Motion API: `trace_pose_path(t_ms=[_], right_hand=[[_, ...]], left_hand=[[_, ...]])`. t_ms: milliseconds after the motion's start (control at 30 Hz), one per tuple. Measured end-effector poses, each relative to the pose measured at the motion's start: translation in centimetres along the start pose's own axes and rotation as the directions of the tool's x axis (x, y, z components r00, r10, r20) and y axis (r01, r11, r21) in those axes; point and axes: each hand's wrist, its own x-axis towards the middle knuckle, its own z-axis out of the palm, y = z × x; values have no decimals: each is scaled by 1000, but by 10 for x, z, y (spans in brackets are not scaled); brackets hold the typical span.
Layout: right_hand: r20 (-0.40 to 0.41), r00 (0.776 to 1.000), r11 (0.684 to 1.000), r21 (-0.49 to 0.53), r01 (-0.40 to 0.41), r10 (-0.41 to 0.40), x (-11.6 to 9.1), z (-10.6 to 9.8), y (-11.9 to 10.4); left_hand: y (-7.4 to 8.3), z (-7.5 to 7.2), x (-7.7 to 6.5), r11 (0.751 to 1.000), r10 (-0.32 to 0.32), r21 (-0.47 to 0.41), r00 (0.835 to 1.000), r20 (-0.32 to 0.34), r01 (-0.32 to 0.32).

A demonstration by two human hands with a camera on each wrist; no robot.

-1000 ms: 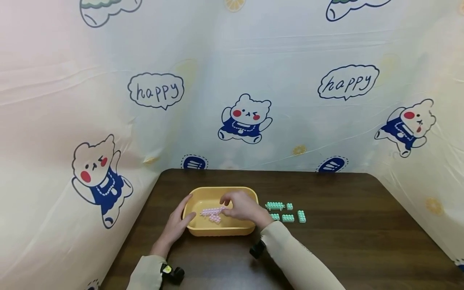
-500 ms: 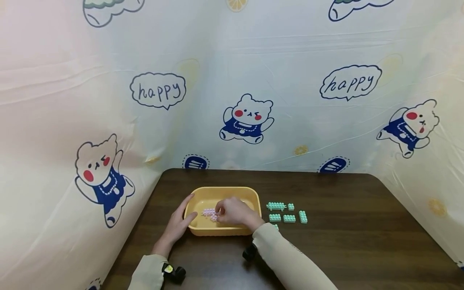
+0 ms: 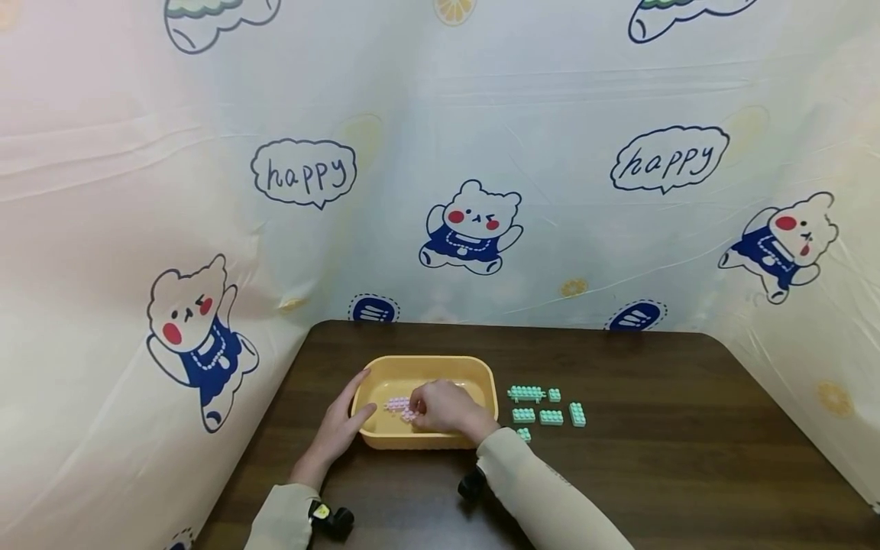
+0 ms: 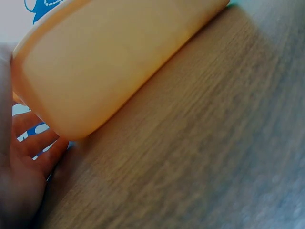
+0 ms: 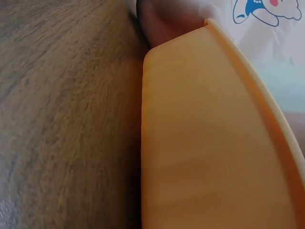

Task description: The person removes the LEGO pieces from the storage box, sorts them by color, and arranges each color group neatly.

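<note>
A yellow plastic tub (image 3: pixel 426 441) stands on the table. My left hand (image 3: pixel 335 428) grips its left end, thumb over the rim and fingers along the outside; the left wrist view shows those fingers (image 4: pixel 40 140) beside the outer wall. Inside lie several small pink toy building bricks (image 3: pixel 397 404). My right hand (image 3: pixel 447 409) reaches into the tub with bent fingers, its fingertips down at the bricks; whether they pinch one is hidden. From the right wrist, the tub's near outer wall (image 5: pixel 205 129) blocks the right hand's work.
Several mint-green toy bricks (image 3: pixel 551 418) lie on the dark wooden table (image 3: pixel 660 428) right of the tub, one close to my right sleeve (image 3: pixel 543 485). A long green piece (image 3: pixel 526 393) lies behind them. A printed curtain (image 3: pixel 474 114) hangs around the table.
My right hand has moved left and lower inside the tub, toward the pink bricks. My left hand keeps its place on the tub's left end. The whole view has shifted slightly.
</note>
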Motion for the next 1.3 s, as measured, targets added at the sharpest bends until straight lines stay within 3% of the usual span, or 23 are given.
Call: trace_pose_path(t_ms=[200, 433, 533, 733, 933, 1033, 1167, 1300], right_hand=[[22, 1000, 1000, 15, -12, 12, 1, 3, 1], [31, 999, 1000, 3, -19, 19, 3, 4, 1], [20, 1000, 1000, -11, -15, 15, 2, 3, 2], [21, 1000, 999, -41, 8, -7, -1, 2, 4], [28, 1000, 1000, -25, 6, -6, -1, 0, 4], [28, 1000, 1000, -23, 0, 0, -1, 1, 4], [27, 1000, 1000, -21, -5, 6, -1, 1, 4], [25, 1000, 1000, -15, -7, 8, -1, 1, 4]], left_hand=[[-1, 0, -1, 1000, 9, 17, 1000, -1, -8], [-36, 9, 7, 1000, -4, -15, 1000, -29, 3], [-42, 11, 9, 1000, 9, -6, 999, -42, -9], [-35, 10, 9, 1000, 11, -20, 1000, -25, -12], [-3, 2, 2, 1000, 3, -11, 1000, -1, -3], [5, 0, 0, 1000, -1, -5, 1000, 0, 1], [-1, 1, 1, 1000, -3, -8, 1000, -3, 3], [-23, 7, 5, 1000, -2, -8, 1000, -16, 2]])
